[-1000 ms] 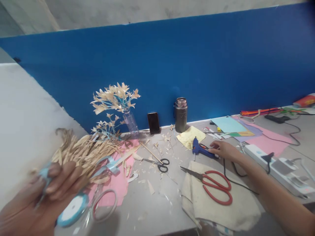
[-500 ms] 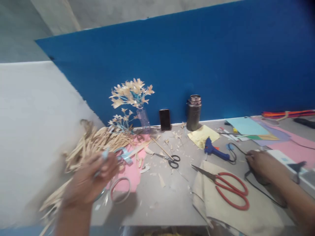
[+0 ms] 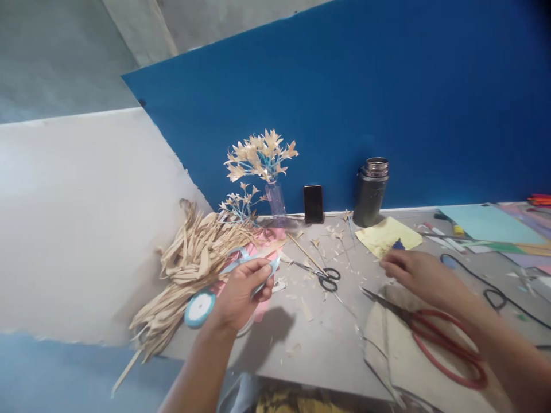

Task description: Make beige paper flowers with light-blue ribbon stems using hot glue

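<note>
My left hand (image 3: 249,289) is closed, pinching the end of a light blue ribbon (image 3: 274,265) between thumb and fingers. Left of its wrist lies a blue and white ribbon spool (image 3: 200,308). Closed, with curled fingers, my right hand (image 3: 407,269) hangs over the blue glue gun (image 3: 398,245), of which only a small part shows. Whether it touches the gun or holds anything is hidden. Beneath the right forearm, large red-handled scissors (image 3: 447,338) rest on a folded beige cloth (image 3: 400,344). Small black-handled scissors (image 3: 329,279) lie between the hands.
Dried husk strips (image 3: 189,269) are heaped at left, beside pink paper (image 3: 275,235). Behind stand pale flowers (image 3: 260,155) in a clear vase (image 3: 275,203), a phone (image 3: 313,204) and a dark flask (image 3: 371,192). Yellow paper (image 3: 379,234) and a black cord (image 3: 486,281) are at right.
My right hand has moved left, from beside the white box and cord to over the glue gun. My left hand has moved right with the ribbon. The view has shifted left.
</note>
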